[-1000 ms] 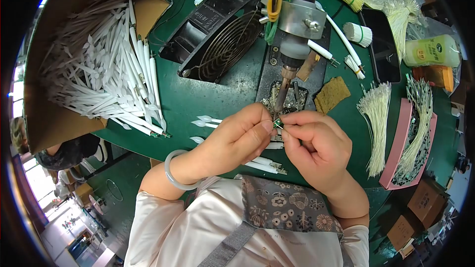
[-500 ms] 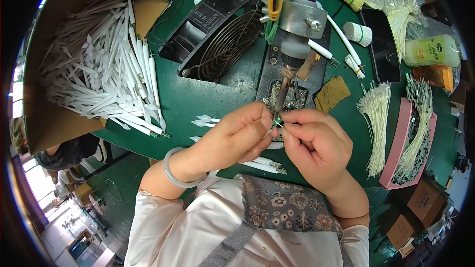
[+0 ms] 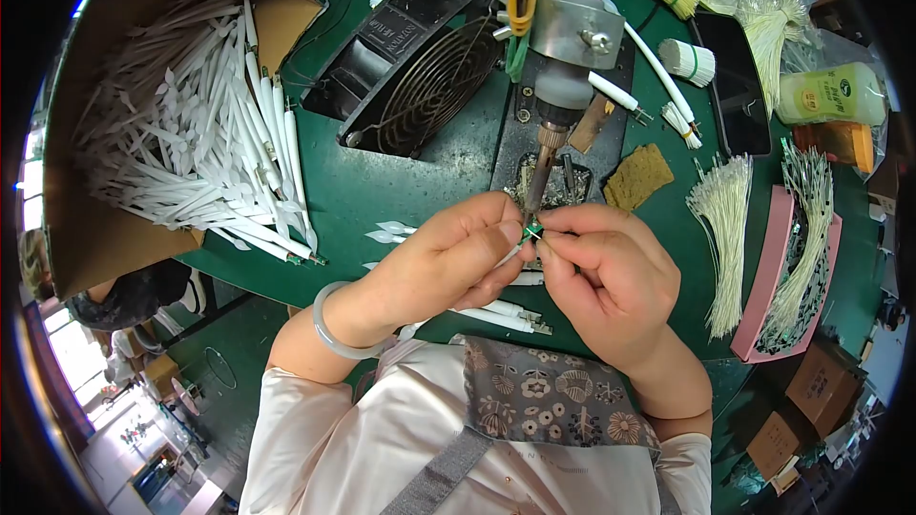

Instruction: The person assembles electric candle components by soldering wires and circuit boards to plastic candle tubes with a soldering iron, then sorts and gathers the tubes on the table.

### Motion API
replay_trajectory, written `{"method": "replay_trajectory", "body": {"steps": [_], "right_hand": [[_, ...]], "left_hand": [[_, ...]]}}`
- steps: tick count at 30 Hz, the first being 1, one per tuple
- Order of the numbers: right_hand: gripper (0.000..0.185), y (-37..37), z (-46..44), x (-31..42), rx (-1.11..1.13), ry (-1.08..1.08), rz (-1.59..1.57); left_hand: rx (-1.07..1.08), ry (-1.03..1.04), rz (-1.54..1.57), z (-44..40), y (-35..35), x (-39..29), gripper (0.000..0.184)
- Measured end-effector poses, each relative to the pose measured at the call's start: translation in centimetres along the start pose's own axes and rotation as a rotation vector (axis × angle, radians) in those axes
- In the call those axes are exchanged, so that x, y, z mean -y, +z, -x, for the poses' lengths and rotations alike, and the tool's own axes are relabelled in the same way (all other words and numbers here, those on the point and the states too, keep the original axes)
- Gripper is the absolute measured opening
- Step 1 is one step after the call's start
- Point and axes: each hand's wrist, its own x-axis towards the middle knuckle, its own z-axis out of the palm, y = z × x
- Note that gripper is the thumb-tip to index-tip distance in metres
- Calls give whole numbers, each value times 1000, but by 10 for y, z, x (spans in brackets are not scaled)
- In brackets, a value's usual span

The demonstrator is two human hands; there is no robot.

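Note:
A soldering iron fixed in a metal clamp points down at the bench, its tip just above a small green circuit board. My left hand is closed in a pinch on a thin white stick that runs up to the board. My right hand is closed too, with thumb and forefinger pinched at the board's right side. Thin pale wire ends show between the fingertips. Whatever the right fingertips grip is mostly hidden. Several white sticks lie under and beside my hands.
A cardboard box full of white sticks stands at left. Beside the iron are a black fan and a brown sponge. Bundled pale wires, a pink tray and a phone lie at right.
Both hands keep nearly the same place and grip under the iron. The green board sits at a slightly different angle, and the whole view has shifted a little.

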Motion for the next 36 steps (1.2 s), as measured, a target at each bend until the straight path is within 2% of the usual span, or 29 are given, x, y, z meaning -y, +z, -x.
{"method": "replay_trajectory", "body": {"steps": [8,14,17,20,24,25,27,30,36], "right_hand": [[18,0,-1,-2,17,-43,50],[12,-11,0,2,33,226,-46],[11,-10,5,-8,10,127,-81],[14,-11,11,-5,23,283,-159],[19,-16,14,-5,-15,212,-117],[21,-17,16,-6,-31,169,-138],[23,-16,18,-1,-31,165,-165],[21,-16,18,2,7,109,-150],[18,-20,15,5,65,76,-105]], "left_hand": [[-25,2,-40,0,1,-2,17],[-44,15,-151,1,2,4,15],[-17,33,-134,3,1,5,15],[2,59,-187,5,-3,9,17],[-218,374,-894,13,8,16,5],[-227,514,-1130,14,10,19,7],[-258,747,-1405,10,11,28,15],[-334,795,-1546,8,10,41,17],[-413,865,-1559,12,14,43,24]]}}
